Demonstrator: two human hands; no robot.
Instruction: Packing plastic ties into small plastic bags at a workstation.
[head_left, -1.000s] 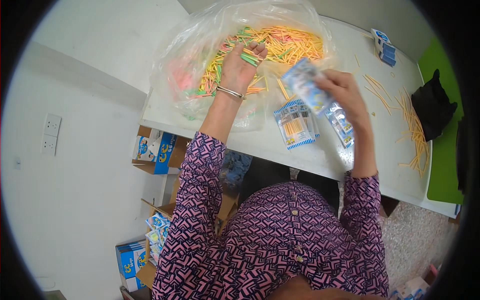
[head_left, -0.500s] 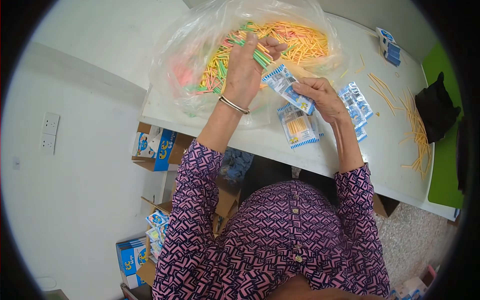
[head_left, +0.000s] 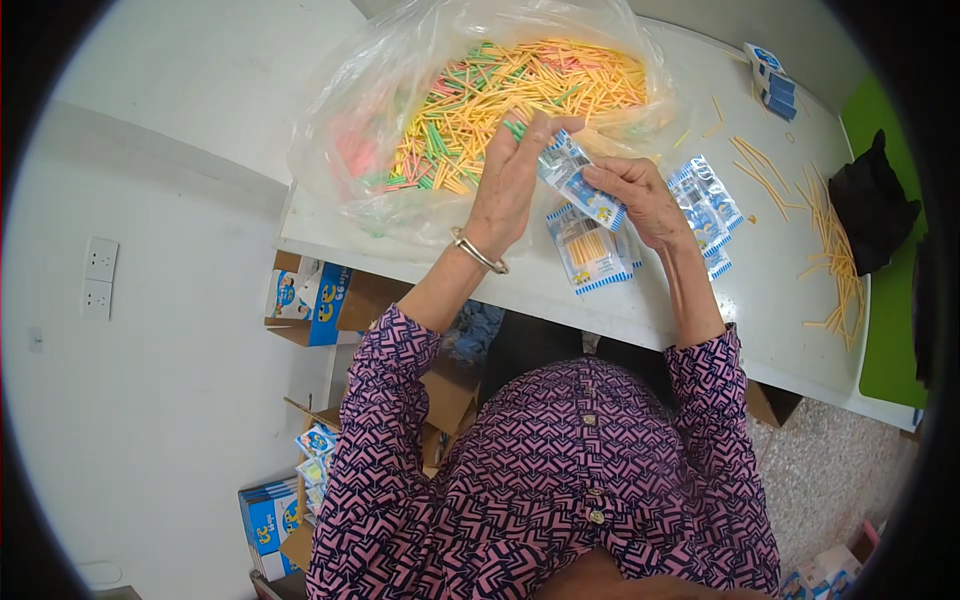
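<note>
My left hand (head_left: 508,185), with a metal bangle at its wrist, is closed round a few thin coloured sticks (head_left: 515,128); green and orange ends show between the fingers. Its fingertips meet the upper end of a small blue-and-white packet (head_left: 580,183). Gripping that packet's other end are the thumb and fingers of my right hand (head_left: 643,198). Whether the sticks are inside the packet is hidden by my fingers. Below, on the table, lies a packet with a window showing yellow sticks (head_left: 590,250). More blue-and-white packets (head_left: 708,205) lie beside my right wrist.
A large clear plastic bag (head_left: 320,150) full of yellow, green and pink sticks spreads over the table's far left. Loose yellow sticks (head_left: 835,260) lie at right by a black cloth (head_left: 873,205). Blue packs (head_left: 775,90) stand far right. Open cartons (head_left: 320,300) sit below the table's left edge.
My left hand has come down toward me and closed in on the packet's upper end, bringing the sticks to it. My right hand keeps its grip, nearly still.
</note>
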